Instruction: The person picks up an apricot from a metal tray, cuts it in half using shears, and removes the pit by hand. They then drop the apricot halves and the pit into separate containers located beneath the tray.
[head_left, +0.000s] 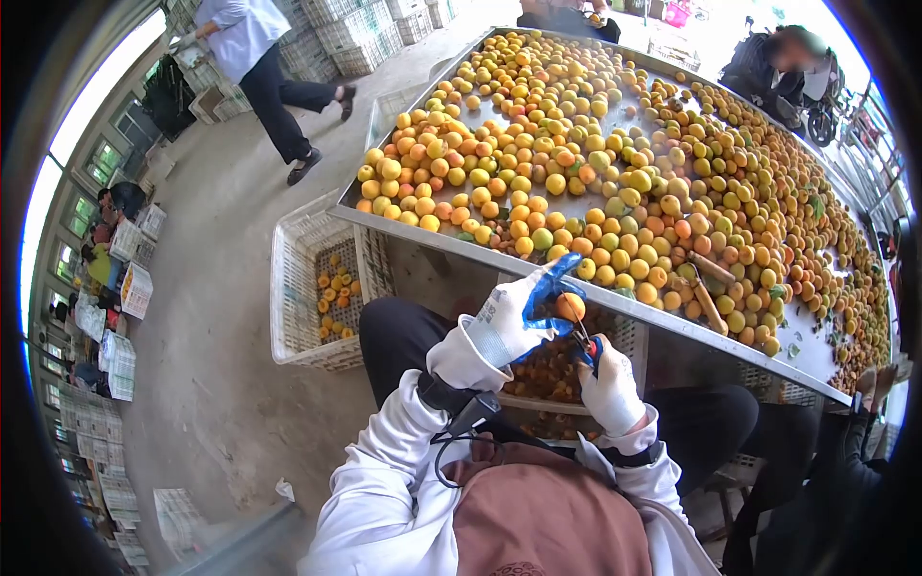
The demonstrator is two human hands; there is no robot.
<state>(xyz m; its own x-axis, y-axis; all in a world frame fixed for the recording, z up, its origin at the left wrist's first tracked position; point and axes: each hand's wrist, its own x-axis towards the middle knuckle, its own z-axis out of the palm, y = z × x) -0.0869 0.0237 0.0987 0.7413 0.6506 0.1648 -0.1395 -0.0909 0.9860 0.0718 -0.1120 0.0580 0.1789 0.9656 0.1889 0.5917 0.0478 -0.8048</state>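
Note:
My left hand (523, 312), in a white glove with blue-coated fingers, is closed around an orange apricot (570, 306) just in front of the table edge. My right hand (611, 386), gloved the same way, grips a small pitting tool (590, 346) with a red and dark handle. Its thin metal end points up at the apricot and reaches its lower side. Under both hands, between my knees, a crate (547, 405) holds brownish scraps, partly hidden by my arms. Beyond my hands, a metal-rimmed sorting table (451, 245) carries a wide spread of whole apricots (538, 158).
A white plastic crate (288, 288) with orange apricot pieces (336, 293) stands on the floor at left. Brown sticks (709, 305) lie among the fruit. A person (264, 72) walks at upper left; others sit around the table. Crates (336, 34) are stacked behind.

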